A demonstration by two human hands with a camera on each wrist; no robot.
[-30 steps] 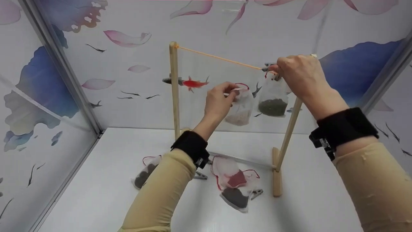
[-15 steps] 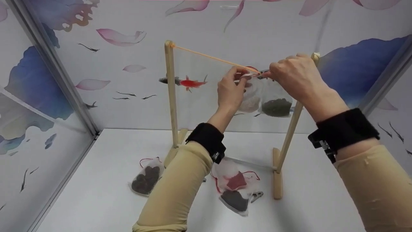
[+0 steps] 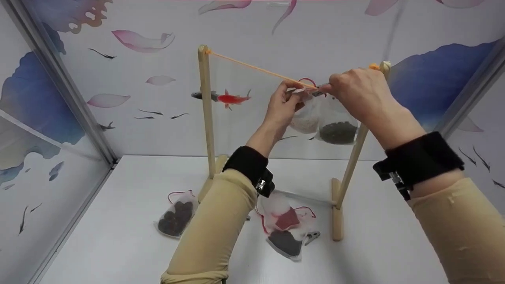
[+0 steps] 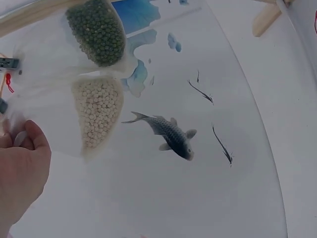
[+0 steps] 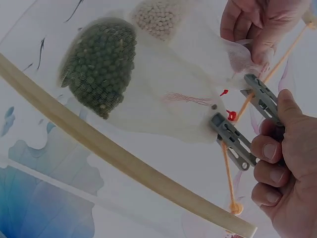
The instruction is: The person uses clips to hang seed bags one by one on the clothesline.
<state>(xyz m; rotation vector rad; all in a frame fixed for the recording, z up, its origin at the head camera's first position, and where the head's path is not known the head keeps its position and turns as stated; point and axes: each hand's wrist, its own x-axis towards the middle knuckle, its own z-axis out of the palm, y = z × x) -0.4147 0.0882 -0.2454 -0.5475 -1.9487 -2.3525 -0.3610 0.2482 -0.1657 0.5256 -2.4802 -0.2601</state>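
My left hand (image 3: 281, 105) pinches the top of a white mesh drawstring bag (image 4: 99, 111) holding pale, round bean-like pieces, up at the orange cord (image 3: 252, 68). My right hand (image 3: 365, 94) grips a grey clothespin (image 5: 263, 101) between thumb and fingers. Its tip is at the cord, right by the pale bag's gathered top and the left fingertips. Beside it hangs a second mesh bag (image 5: 101, 67) of green bean-like pieces. Another grey clothespin (image 5: 231, 141) fastens that bag to the cord, close by the right fingers.
A wooden frame with a left post (image 3: 206, 114) and right post (image 3: 353, 169) carries the cord. On the white table (image 3: 130, 252) lie a bag of dark lumps (image 3: 177, 217), bags with red (image 3: 287, 219) and grey (image 3: 285, 242) contents, and a loose clothespin (image 3: 312, 237).
My left hand has risen and moved right, bringing the pale bag's top up to the cord. My right hand has stayed near the cord, its clothespin now by that bag's top.
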